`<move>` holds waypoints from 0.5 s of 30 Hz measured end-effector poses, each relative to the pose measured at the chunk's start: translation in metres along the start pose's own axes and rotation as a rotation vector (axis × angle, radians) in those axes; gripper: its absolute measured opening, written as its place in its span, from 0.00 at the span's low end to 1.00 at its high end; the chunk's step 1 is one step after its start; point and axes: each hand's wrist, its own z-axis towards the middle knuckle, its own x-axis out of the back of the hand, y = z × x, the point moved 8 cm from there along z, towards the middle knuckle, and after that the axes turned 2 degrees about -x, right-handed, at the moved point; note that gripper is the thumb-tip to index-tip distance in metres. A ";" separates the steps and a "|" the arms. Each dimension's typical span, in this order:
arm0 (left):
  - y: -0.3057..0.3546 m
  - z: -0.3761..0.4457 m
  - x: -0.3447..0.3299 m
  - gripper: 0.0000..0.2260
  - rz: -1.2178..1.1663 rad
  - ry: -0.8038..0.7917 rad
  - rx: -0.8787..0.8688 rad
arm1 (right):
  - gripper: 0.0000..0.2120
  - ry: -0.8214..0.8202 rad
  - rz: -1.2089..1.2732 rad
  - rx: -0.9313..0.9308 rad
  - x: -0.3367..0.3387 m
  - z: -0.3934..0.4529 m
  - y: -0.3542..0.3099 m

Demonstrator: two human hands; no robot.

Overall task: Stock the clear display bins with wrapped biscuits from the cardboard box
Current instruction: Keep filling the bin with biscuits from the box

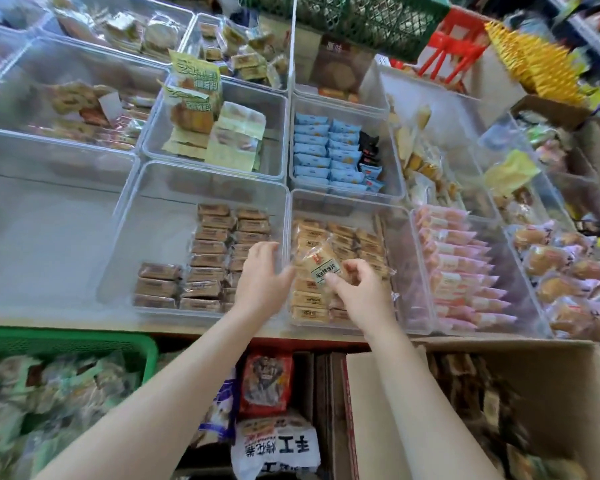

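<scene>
Over the front bin (400,216), our right hand (359,292) pinches a light, crinkly, breakable wrapped biscuit (321,263) by its edge, left hand (262,278) spread.

A white bag (280,448) at the bottom, below the bins, had big black Chinese words, "手工", with more red and black words under them. The wrapped biscuit (321,263) in the right hand (359,292) had a green label with tiny words, too small to read. Two yellow-green packs (194,88) had big blurry letters.
</scene>
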 end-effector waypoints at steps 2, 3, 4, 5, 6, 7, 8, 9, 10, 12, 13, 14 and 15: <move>0.000 0.019 -0.028 0.32 0.264 -0.038 -0.115 | 0.18 0.082 -0.032 0.037 0.018 0.023 -0.004; -0.003 0.026 -0.042 0.34 0.359 -0.072 -0.146 | 0.18 0.113 -0.058 0.058 0.025 0.035 -0.005; -0.009 0.031 -0.053 0.35 0.407 -0.098 -0.150 | 0.17 0.139 -0.073 0.074 0.030 0.049 -0.005; -0.015 0.034 -0.060 0.36 0.422 -0.098 -0.143 | 0.16 0.162 -0.096 0.090 0.035 0.062 -0.005; -0.019 0.035 -0.064 0.36 0.440 -0.079 -0.139 | 0.16 0.182 -0.133 0.103 0.038 0.074 -0.005; -0.020 0.036 -0.065 0.35 0.477 -0.059 -0.140 | 0.15 0.202 -0.177 0.111 0.040 0.086 -0.006; -0.020 0.036 -0.066 0.34 0.513 -0.048 -0.145 | 0.15 0.230 -0.210 0.126 0.041 0.099 -0.008; -0.020 0.036 -0.066 0.33 0.528 -0.045 -0.147 | 0.15 0.252 -0.225 0.147 0.040 0.111 -0.011; -0.019 0.036 -0.065 0.32 0.523 -0.041 -0.142 | 0.16 0.262 -0.221 0.165 0.036 0.123 -0.013; -0.019 0.036 -0.064 0.30 0.520 -0.033 -0.129 | 0.16 0.242 -0.189 0.174 0.020 0.147 -0.013; -0.019 0.036 -0.064 0.29 0.531 -0.026 -0.128 | 0.17 0.217 -0.195 0.175 0.009 0.156 -0.011; -0.019 0.037 -0.063 0.29 0.539 -0.018 -0.127 | 0.17 0.185 -0.221 0.185 -0.004 0.165 -0.009; -0.019 0.037 -0.062 0.28 0.546 -0.011 -0.127 | 0.17 0.143 -0.255 0.197 -0.016 0.172 -0.005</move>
